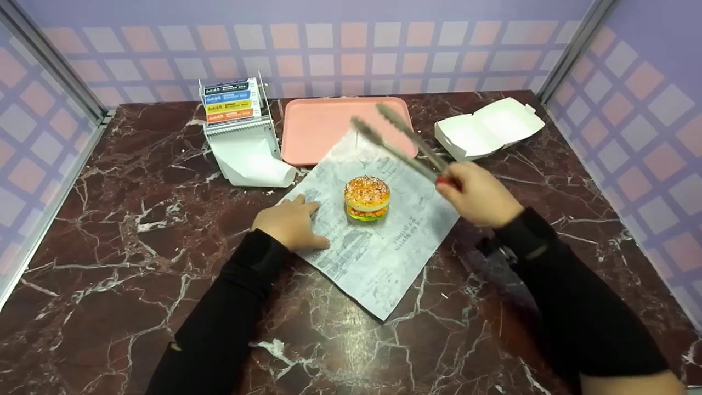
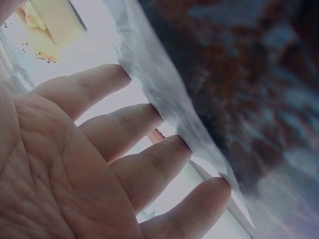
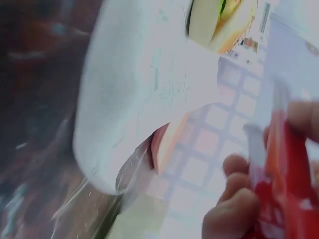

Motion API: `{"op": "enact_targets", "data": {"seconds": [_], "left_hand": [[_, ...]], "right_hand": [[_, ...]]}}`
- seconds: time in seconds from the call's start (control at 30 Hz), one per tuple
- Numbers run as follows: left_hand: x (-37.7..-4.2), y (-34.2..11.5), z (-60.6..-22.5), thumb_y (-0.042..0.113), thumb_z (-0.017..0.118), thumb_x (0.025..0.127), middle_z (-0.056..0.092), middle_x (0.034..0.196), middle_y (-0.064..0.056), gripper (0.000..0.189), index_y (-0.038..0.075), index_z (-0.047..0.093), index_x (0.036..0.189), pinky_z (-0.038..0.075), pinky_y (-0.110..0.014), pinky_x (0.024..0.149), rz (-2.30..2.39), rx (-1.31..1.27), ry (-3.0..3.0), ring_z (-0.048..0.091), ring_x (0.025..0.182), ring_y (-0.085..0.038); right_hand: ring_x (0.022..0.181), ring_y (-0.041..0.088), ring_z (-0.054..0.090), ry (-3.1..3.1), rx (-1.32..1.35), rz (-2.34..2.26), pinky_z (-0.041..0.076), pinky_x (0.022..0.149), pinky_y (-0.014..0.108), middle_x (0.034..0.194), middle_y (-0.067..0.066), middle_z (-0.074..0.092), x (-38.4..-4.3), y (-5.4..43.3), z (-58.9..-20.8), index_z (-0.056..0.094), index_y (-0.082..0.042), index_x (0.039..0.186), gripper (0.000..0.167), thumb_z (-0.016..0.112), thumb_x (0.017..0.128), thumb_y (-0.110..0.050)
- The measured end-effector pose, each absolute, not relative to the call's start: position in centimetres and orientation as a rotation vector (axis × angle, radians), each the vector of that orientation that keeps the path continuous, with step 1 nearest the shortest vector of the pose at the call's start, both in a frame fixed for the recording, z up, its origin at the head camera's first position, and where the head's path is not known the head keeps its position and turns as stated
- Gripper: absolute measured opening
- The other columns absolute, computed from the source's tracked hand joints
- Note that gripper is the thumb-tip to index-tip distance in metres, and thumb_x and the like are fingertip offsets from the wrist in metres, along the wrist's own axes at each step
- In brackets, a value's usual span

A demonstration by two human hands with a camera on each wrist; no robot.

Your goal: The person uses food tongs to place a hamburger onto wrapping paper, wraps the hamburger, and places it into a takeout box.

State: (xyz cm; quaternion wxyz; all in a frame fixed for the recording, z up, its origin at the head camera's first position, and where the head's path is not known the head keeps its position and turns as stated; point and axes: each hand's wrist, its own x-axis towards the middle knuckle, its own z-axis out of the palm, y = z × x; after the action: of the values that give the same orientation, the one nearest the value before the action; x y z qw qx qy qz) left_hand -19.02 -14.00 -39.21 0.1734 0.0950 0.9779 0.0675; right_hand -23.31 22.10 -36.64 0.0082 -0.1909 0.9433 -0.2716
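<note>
A toy-like hamburger point(image 1: 367, 198) with a seeded bun sits upright near the middle of a printed paper sheet point(image 1: 378, 274). My left hand point(image 1: 290, 224) rests on the sheet's left edge; in the left wrist view its fingers point(image 2: 144, 167) are spread and fairly straight. My right hand point(image 1: 480, 195) grips metal tongs point(image 1: 403, 159) by their red handles point(image 3: 289, 174). The arms of the tongs stand apart over the sheet's upper right, pointing toward the tray, with nothing between their tips. The hamburger lies between my two hands, touched by neither.
A pink tray point(image 1: 299, 131) lies at the back, partly under the paper's far corner. An open white box point(image 1: 488, 129) stands at the back right. To the back left is a rack point(image 1: 230, 104) with coloured labels and white sheets. Patterned walls enclose the marble-look table point(image 1: 137, 219).
</note>
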Motion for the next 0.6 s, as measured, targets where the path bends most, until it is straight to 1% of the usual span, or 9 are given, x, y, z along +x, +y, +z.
{"op": "enact_targets", "data": {"seconds": [0.07, 0.2, 0.3, 0.5, 0.6], "left_hand": [[-19.1, -14.0, -39.2, 0.064, 0.073, 0.082, 0.028, 0.173, -0.018, 0.100, 0.020, 0.039, 0.164, 0.045, -0.069, 0.112, 0.198, 0.266, 2.773, 0.034, 0.156, -0.043], [-19.1, -14.0, -39.3, 0.064, 0.074, 0.081, 0.029, 0.172, -0.018, 0.100, 0.020, 0.039, 0.164, 0.045, -0.070, 0.112, 0.205, 0.255, 2.772, 0.034, 0.156, -0.043], [-19.0, -14.0, -39.2, 0.064, 0.074, 0.081, 0.029, 0.172, -0.017, 0.100, 0.020, 0.040, 0.164, 0.045, -0.070, 0.111, 0.203, 0.253, 2.771, 0.034, 0.156, -0.043], [-18.7, -14.0, -39.2, 0.065, 0.074, 0.081, 0.029, 0.173, -0.015, 0.100, 0.022, 0.039, 0.164, 0.047, -0.070, 0.110, 0.189, 0.260, 2.765, 0.034, 0.157, -0.041], [-18.6, -14.1, -39.2, 0.065, 0.074, 0.080, 0.029, 0.173, -0.015, 0.100, 0.022, 0.039, 0.164, 0.048, -0.070, 0.108, 0.188, 0.265, 2.767, 0.034, 0.157, -0.040]], "right_hand": [[0.080, 0.027, 0.059, 2.945, -0.515, -0.897, 0.053, 0.069, 0.041, 0.097, 0.013, 0.063, -24.8, 21.5, -36.6, 0.065, -0.004, 0.107, 0.013, 0.060, 0.105, -0.016], [0.092, 0.032, 0.062, 2.968, -0.443, -0.878, 0.053, 0.085, 0.048, 0.104, 0.017, 0.066, -27.7, 20.4, -36.8, 0.060, 0.000, 0.119, 0.021, 0.055, 0.107, -0.017], [0.098, 0.035, 0.063, 2.969, -0.410, -0.834, 0.052, 0.091, 0.051, 0.109, 0.020, 0.066, -29.5, 19.7, -37.1, 0.057, 0.001, 0.124, 0.025, 0.053, 0.107, -0.018], [0.104, 0.036, 0.064, 2.984, -0.301, -0.747, 0.052, 0.096, 0.054, 0.114, 0.020, 0.067, -32.0, 18.1, -37.8, 0.054, -0.001, 0.125, 0.027, 0.053, 0.108, -0.021], [0.104, 0.036, 0.064, 3.006, -0.275, -0.717, 0.053, 0.096, 0.053, 0.115, 0.020, 0.066, -32.9, 17.5, -38.3, 0.054, -0.001, 0.125, 0.027, 0.053, 0.107, -0.022]]}}
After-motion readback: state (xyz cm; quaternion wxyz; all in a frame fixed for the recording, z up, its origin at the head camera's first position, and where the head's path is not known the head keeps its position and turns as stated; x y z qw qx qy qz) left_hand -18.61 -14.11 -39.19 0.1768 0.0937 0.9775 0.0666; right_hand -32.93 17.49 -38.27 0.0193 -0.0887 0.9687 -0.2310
